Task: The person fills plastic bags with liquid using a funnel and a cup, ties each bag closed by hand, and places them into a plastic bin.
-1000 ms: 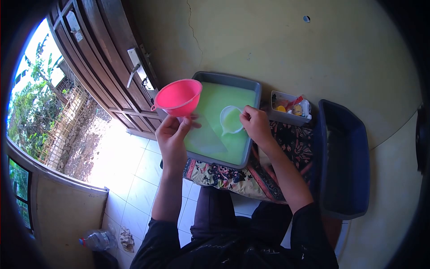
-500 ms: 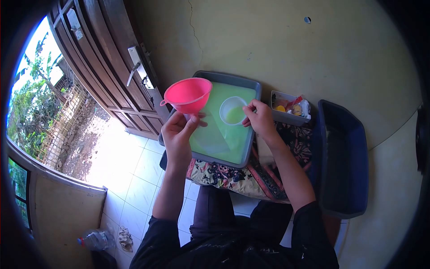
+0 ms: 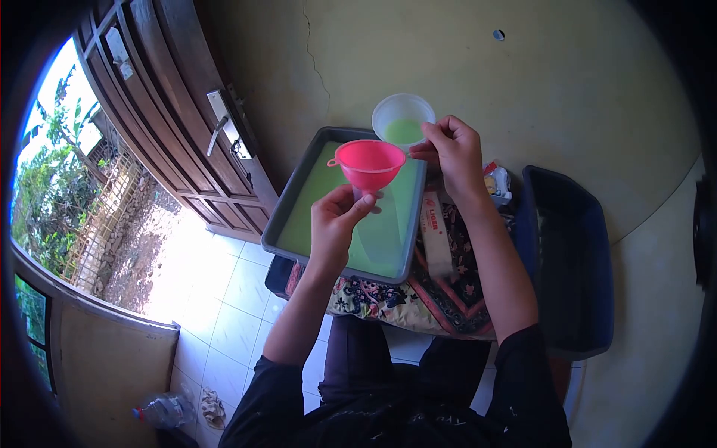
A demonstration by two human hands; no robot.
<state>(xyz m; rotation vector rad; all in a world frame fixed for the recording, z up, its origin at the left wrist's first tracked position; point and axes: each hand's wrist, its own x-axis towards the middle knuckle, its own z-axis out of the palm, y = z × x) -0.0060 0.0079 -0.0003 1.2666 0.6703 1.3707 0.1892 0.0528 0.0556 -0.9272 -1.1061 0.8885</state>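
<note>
My left hand [image 3: 337,220] pinches the pink funnel [image 3: 371,168] around its narrow stem, wide mouth up, above the grey tray [image 3: 272,224] of pale green liquid. A faint translucent shape shows below the funnel; I cannot tell whether it is a reflection or clear plastic. My right hand [image 3: 457,153] grips the rim of a small translucent white bowl [image 3: 385,119] between thumb and fingers. Some green liquid [image 3: 403,131] lies in this tilted bowl. The bowl is raised behind and slightly right of the funnel, apart from my left hand.
A patterned cloth [image 3: 388,310] covers the surface under the tray. On it lies a long pale box [image 3: 435,231]. A small container with packets [image 3: 499,179] is partly behind my right arm. To the right stands a dark blue tub [image 3: 571,261]; at left, a wooden door [image 3: 168,89].
My right hand has lifted the bowl up and away from the tray's liquid. My left hand has brought the funnel rightward and slightly lower, nearer the bowl.
</note>
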